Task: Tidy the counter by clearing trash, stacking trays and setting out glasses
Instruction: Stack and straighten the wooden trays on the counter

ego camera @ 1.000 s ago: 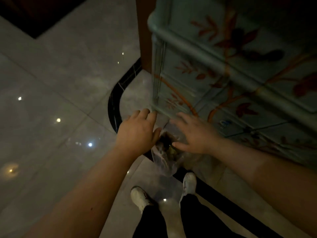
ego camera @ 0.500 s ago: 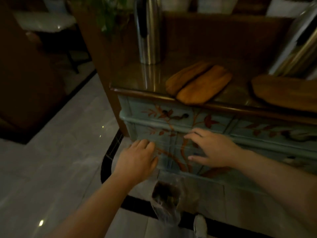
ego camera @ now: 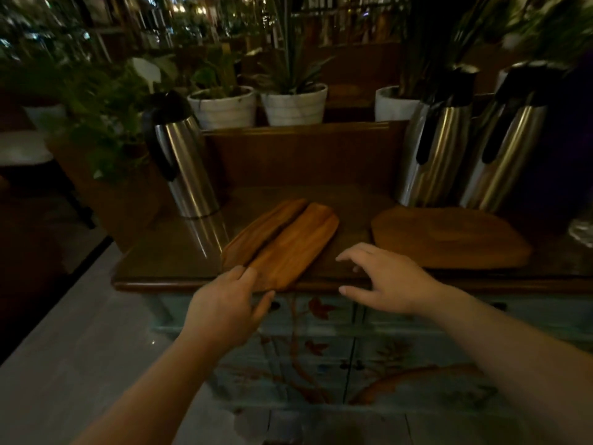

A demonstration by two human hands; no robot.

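Reaching for wooden trays on a dim counter (ego camera: 179, 268), a person begins the stacking step.

Left hand (ego camera: 224, 306) and right hand (ego camera: 385, 277), both spread and empty, hover at 6 o'clock of two long trays (ego camera: 288, 239); a wider tray (ego camera: 449, 239) lies at 3 o'clock. Next, judged: grip one tray's edge. Half a second ago the hands were lower, at the drawers.

On the counter (ego camera: 167, 261), two long trays (ego camera: 282, 239) lie between one flask (ego camera: 179, 159) at left and a wide tray (ego camera: 449, 239) at right.
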